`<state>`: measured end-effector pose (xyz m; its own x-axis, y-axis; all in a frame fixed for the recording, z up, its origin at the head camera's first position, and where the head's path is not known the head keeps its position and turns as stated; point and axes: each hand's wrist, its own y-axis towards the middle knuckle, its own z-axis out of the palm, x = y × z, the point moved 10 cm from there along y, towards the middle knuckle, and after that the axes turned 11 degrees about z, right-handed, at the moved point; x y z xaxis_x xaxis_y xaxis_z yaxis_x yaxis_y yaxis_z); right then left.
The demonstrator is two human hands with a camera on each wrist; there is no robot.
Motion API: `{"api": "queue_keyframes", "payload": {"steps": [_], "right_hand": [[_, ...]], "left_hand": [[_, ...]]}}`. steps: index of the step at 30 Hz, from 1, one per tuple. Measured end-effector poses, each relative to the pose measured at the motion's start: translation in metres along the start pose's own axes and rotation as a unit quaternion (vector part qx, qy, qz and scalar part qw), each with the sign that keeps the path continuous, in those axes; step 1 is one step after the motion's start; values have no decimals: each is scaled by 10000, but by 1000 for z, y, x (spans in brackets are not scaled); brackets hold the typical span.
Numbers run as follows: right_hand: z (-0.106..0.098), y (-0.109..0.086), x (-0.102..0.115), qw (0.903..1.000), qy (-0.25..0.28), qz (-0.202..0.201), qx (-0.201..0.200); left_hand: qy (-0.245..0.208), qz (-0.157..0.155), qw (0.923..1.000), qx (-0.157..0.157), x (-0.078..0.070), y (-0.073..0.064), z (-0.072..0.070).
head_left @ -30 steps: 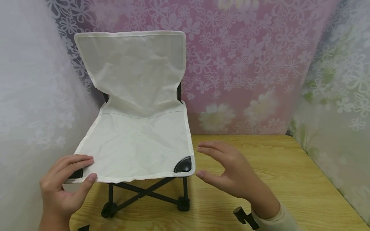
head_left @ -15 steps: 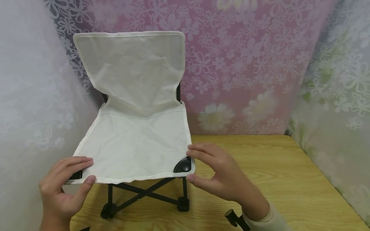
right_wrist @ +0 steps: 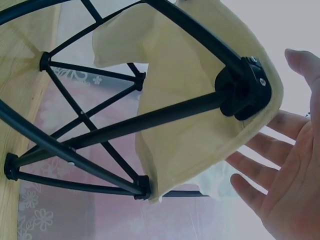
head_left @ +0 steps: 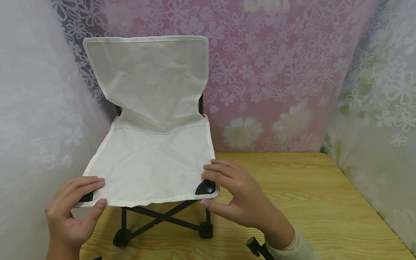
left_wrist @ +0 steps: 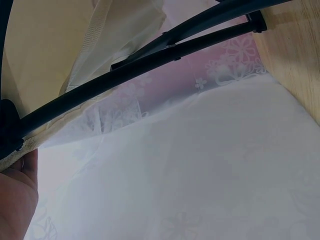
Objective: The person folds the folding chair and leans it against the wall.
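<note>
"Where's that folding chair [head_left: 152,159]?"

"Standing on the table [head_left: 299,202], left hand [head_left: 61,212] and right hand [head_left: 247,198] apart at its front corners, unclenched."

"Steadying it, then?"

"Seemingly; the next move calls for even pressure."
</note>
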<state>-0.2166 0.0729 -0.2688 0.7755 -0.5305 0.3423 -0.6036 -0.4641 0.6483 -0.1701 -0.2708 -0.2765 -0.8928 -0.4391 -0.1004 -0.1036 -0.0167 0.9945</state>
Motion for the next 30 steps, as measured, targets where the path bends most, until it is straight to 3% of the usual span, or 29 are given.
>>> {"api": "queue_keyframes", "payload": {"steps": [18,25,30], "right_hand": [[25,14,16,9994,-140,-196,267],[35,22,21,9984,-380,-266,337],[40,22,20,9978,-494,-161,401]], "left_hand": [[174,-16,9998,5,-3,-1,2],[361,-85,9992,123,-12,5,5],[504,-128,9981,318,-11,3,4]]}}
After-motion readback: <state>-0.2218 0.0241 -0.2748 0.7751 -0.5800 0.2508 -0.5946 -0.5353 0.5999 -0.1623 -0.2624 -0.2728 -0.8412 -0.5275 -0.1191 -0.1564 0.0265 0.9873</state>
